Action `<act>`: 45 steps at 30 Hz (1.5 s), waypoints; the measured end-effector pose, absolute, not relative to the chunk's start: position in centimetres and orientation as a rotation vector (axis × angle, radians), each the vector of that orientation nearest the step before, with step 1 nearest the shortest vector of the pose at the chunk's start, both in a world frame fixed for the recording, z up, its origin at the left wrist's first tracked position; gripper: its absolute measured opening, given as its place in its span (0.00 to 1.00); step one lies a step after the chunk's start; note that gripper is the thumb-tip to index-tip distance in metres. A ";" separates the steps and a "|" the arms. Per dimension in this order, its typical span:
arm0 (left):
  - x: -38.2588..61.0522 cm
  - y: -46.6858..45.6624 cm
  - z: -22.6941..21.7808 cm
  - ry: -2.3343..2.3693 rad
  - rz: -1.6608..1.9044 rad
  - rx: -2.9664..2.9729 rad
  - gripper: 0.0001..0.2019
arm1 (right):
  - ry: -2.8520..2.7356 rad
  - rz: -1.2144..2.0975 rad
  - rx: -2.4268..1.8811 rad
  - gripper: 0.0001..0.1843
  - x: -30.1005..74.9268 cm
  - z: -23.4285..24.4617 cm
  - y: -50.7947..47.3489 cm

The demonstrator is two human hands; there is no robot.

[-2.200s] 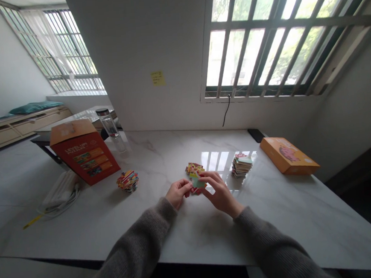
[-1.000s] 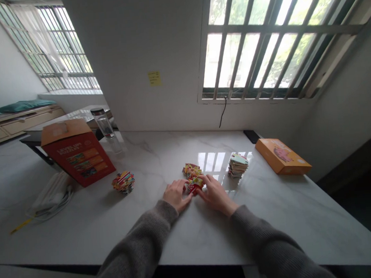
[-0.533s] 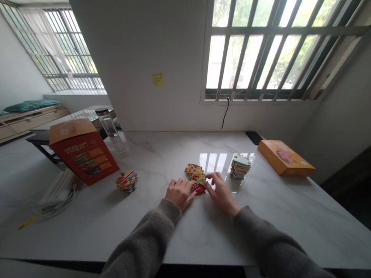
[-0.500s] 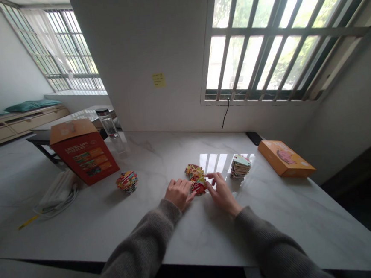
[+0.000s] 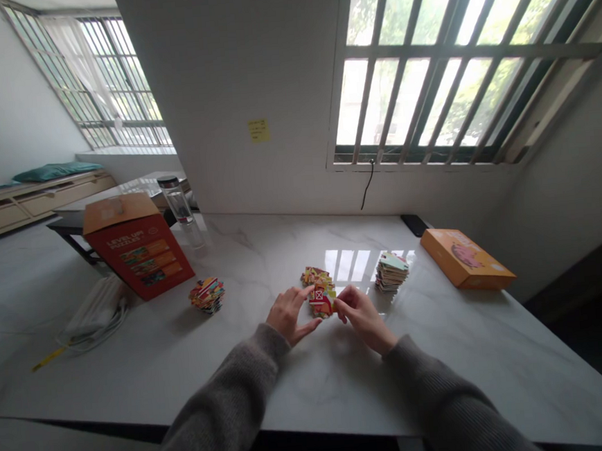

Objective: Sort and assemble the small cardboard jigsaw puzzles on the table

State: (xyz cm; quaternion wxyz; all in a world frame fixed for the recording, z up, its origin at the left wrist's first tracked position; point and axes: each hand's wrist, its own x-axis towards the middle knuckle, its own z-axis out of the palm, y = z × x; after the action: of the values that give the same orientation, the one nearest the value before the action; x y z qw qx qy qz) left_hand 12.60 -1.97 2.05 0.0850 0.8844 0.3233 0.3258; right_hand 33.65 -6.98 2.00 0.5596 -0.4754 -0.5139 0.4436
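Observation:
A red and yellow puzzle piece (image 5: 319, 296) with a white-crossed barn door is in front of me, over a small pile of puzzle pieces (image 5: 315, 276). My right hand (image 5: 359, 316) pinches its right edge between thumb and fingers. On the other side my left hand (image 5: 288, 315) has its thumb and index finger spread apart, the index tip close to the piece's left edge; whether it touches cannot be made out. To the left stands a colourful stack of puzzle pieces (image 5: 207, 296). Another stack of puzzle pieces (image 5: 391, 272), pale green on top, stands beyond my right hand.
An orange box (image 5: 465, 258) and a dark phone-like object (image 5: 413, 225) lie at the right. At the left are a red puzzle box (image 5: 144, 255), a clear bottle (image 5: 176, 202) and a white power strip with its cable (image 5: 96, 307). The marble-patterned table (image 5: 261, 246) meets the wall behind.
The barn-door piece has come up slightly and shows more clearly. My left thumb has moved away from the fingers, and my right fingers have closed on the piece's edge.

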 end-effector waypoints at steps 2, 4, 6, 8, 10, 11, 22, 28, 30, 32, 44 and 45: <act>12.6 -2.0 2.1 0.930 0.957 2.624 0.28 | -1.237 1.054 -1.133 0.20 33.5 2.1 -7.2; 12.6 -2.0 2.1 0.909 0.952 2.603 0.23 | -1.257 1.072 -1.128 0.20 33.3 2.2 -7.3; 12.6 -1.9 2.1 0.872 0.989 2.561 0.21 | -1.270 1.085 -1.106 0.19 33.3 2.3 -7.5; 12.5 -1.8 2.0 0.824 1.048 2.508 0.21 | -1.273 1.075 -1.083 0.17 33.3 2.4 -7.5; 12.3 -1.7 2.1 0.817 1.113 2.477 0.21 | -1.274 1.031 -1.079 0.16 33.4 2.6 -7.5; 12.1 -1.6 2.1 0.844 1.146 2.479 0.22 | -1.281 1.000 -1.086 0.16 33.6 2.7 -7.4; 1.2 -0.6 4.0 1.989 1.611 2.213 0.24 | -1.508 0.792 -1.138 0.12 34.4 2.0 -7.7; -4.5 1.2 3.1 2.320 1.513 1.880 0.19 | -1.531 0.781 -1.121 0.12 34.3 2.2 -7.7; -4.8 1.6 2.7 2.355 1.440 1.816 0.18 | -1.535 0.777 -1.125 0.12 34.4 2.3 -7.7; -4.8 1.6 2.5 2.392 1.381 1.760 0.17 | -1.535 0.775 -1.127 0.12 34.4 2.3 -7.7; 5.5 -1.0 3.0 1.453 1.110 2.658 0.09 | -1.723 0.500 -1.368 0.12 34.5 1.5 -6.9; 7.5 -1.4 3.0 1.366 0.994 2.705 0.09 | -1.747 0.455 -1.401 0.13 34.6 1.3 -6.8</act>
State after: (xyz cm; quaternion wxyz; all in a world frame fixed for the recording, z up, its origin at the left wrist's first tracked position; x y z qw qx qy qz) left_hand 7.46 -1.42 3.05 -0.0240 0.8480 0.4281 0.3116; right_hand 34.58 -6.79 1.27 0.4151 -0.5577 -0.6956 0.1811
